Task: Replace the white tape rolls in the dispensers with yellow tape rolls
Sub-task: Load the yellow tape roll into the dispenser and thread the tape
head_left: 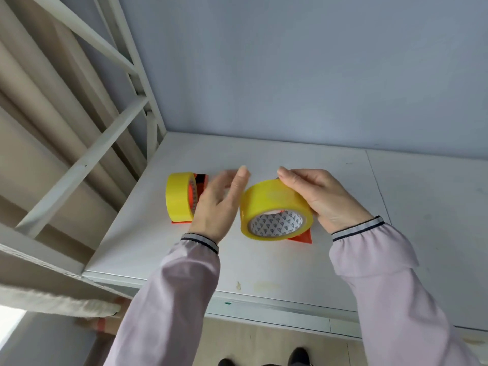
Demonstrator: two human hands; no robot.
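At the left, beyond the bed frame (pixel 87 165), a yellow roll (pixel 179 197) stands on edge on the white table (pixel 264 262), already seated in an orange dispenser (pixel 198 186) whose base shows under it. Just right of it the left hand (pixel 220 204) hovers with its fingers spread and loose, holding nothing, its fingertips close to the second roll but apart from it as far as can be told. That second roll (pixel 274 207) sits near the table's middle, tilted so its printed cardboard core faces the viewer, with the orange plate of the other dispenser (pixel 302 237) poking out beneath it; whether it is fully pushed onto the hub is hidden. The right hand (pixel 322 199) grips this roll over its top and far side, thumb and fingers wrapped on the outer band. No white roll is in view, so the swap looks nearly finished. The roll should be light and stiff, a hard cardboard ring under tight film, and glossy enough to slip. It is best held across the width, by the rim or through the core, while the free hand steadies the thin, light dispenser, which would likely skid on the smooth top and may carry a toothed blade to avoid.
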